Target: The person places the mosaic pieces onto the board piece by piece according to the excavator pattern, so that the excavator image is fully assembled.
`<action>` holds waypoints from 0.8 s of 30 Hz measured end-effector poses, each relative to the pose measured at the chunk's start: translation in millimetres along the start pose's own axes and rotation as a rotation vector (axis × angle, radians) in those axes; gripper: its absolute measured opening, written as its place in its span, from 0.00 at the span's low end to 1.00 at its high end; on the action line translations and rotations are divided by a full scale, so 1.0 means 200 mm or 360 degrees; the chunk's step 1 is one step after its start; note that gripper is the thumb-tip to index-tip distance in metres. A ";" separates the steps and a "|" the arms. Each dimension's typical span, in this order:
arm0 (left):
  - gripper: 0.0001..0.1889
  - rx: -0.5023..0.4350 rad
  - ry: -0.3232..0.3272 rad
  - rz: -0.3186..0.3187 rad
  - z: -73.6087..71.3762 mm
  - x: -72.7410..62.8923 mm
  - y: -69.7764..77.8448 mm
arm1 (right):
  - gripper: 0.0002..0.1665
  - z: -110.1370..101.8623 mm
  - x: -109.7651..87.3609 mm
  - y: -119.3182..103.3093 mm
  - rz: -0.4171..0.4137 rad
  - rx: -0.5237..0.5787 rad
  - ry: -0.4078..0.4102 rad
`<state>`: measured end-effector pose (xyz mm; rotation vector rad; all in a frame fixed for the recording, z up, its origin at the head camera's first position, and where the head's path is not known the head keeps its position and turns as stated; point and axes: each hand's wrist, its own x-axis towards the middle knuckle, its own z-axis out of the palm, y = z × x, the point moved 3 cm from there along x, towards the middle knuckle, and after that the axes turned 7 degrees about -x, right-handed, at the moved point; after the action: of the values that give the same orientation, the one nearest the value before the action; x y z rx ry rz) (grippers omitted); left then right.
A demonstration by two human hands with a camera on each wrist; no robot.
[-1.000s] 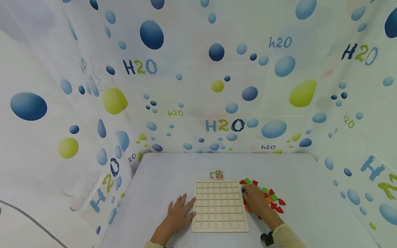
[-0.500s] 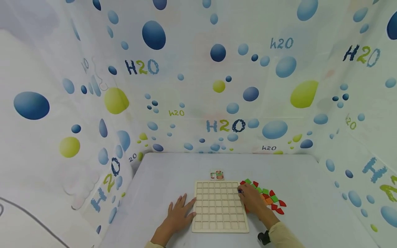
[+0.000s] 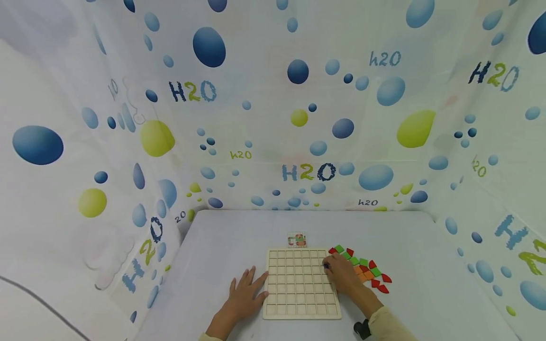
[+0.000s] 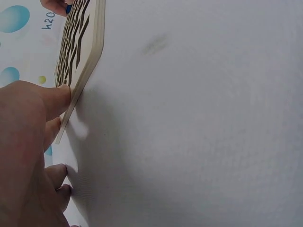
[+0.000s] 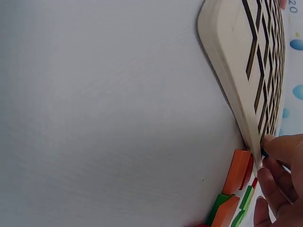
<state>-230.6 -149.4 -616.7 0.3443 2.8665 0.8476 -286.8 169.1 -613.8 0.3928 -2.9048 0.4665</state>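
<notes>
A square wooden grid board [image 3: 302,317] lies on the white table. My left hand [image 3: 244,299] is spread flat at its left side, thumb and forefinger touching the edge; in the left wrist view the thumb [image 4: 57,100] presses against the board's side. My right hand [image 3: 344,275] is over the upper right part of the board, pinching a small dark blue piece [image 3: 326,266] between thumb and fingers. Most of that piece is hidden by the fingers; a bit of blue [image 5: 264,153] shows in the right wrist view, close over the grid.
Right of the board lie several loose pieces: red [image 3: 382,289], green [image 3: 363,262] and orange [image 3: 368,274]. A small picture card [image 3: 296,239] lies behind the board. A patterned curtain [image 3: 264,118] surrounds the table.
My right hand has moved left from the loose pieces onto the board's right side, carrying the dark blue piece. My left hand stays at the board's left edge.
</notes>
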 end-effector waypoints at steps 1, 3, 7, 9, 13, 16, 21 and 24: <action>0.31 0.0002 0.0002 0.0001 0.00 0.00 0.00 | 0.09 0.00 0.00 0.00 -0.0001 0.0017 -0.0007; 0.31 0.0001 0.0002 0.0001 0.00 0.00 0.00 | 0.08 -0.02 0.00 0.00 0.0000 0.0068 -0.0022; 0.31 0.0007 -0.0004 0.0000 0.00 0.00 0.00 | 0.08 -0.03 -0.01 0.00 0.0000 0.0167 -0.0072; 0.31 0.0010 -0.0006 0.0000 0.00 0.00 0.00 | 0.08 -0.04 -0.02 0.01 0.0002 0.0200 -0.0091; 0.32 0.0023 -0.0005 0.0000 0.00 0.00 -0.01 | 0.09 -0.05 -0.03 0.01 0.0012 0.0243 -0.0107; 0.32 0.0026 -0.0003 0.0000 0.00 0.00 -0.01 | 0.10 -0.06 -0.03 0.00 0.0032 0.0260 -0.0119; 0.31 0.0022 -0.0003 0.0009 0.01 0.00 -0.01 | 0.11 -0.08 -0.03 0.00 0.0059 0.0293 -0.0133; 0.31 0.0016 0.0005 0.0013 0.00 0.00 -0.01 | 0.12 -0.07 -0.03 0.00 0.0058 0.0316 -0.0132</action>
<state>-231.3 -151.3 -618.6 0.3561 2.8753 0.8358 -279.7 175.3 -601.1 0.3957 -2.9590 0.7658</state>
